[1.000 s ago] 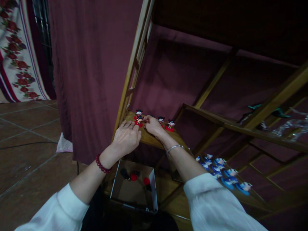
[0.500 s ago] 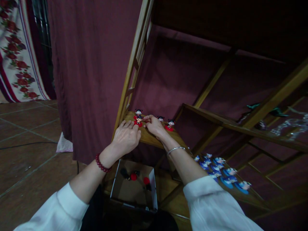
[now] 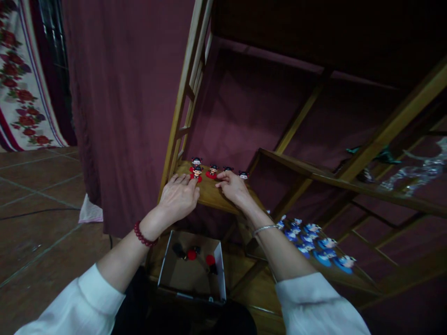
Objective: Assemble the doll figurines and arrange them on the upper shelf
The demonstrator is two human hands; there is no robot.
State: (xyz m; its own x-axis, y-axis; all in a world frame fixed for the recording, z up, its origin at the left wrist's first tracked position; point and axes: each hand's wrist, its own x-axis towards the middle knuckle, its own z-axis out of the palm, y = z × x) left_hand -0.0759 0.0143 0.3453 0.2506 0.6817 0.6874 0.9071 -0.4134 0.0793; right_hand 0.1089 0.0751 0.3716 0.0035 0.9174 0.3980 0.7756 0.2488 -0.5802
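Note:
Several small figurines with black hair buns and red round bases stand on a wooden shelf (image 3: pixel 213 197). My left hand (image 3: pixel 179 195) lies at the shelf's left end, fingers stretched out, its index fingertip at the base of the front-left figurine (image 3: pixel 197 173). Behind that one is another figurine (image 3: pixel 196 161). My right hand (image 3: pixel 234 188) is over the shelf, thumb and index finger apart, just right of a figurine (image 3: pixel 213 170). It partly hides a figurine (image 3: pixel 228 169) behind its fingers. Farther right stands one more figurine (image 3: pixel 243 175), its base hidden by my hand.
Below the shelf, an open cardboard box (image 3: pixel 223 270) holds a few red and black figurines (image 3: pixel 192 254). Blue-based figurines (image 3: pixel 323 256) stand in rows on a lower shelf to the right. Clear glass-like ornaments (image 3: pixel 419 174) sit farther right. A maroon curtain (image 3: pixel 132 116) hangs at left.
My right hand has moved right, away from the figurine beside the left pair, which now shows fully. My left hand stays by the front-left figurine. The view has shifted slightly.

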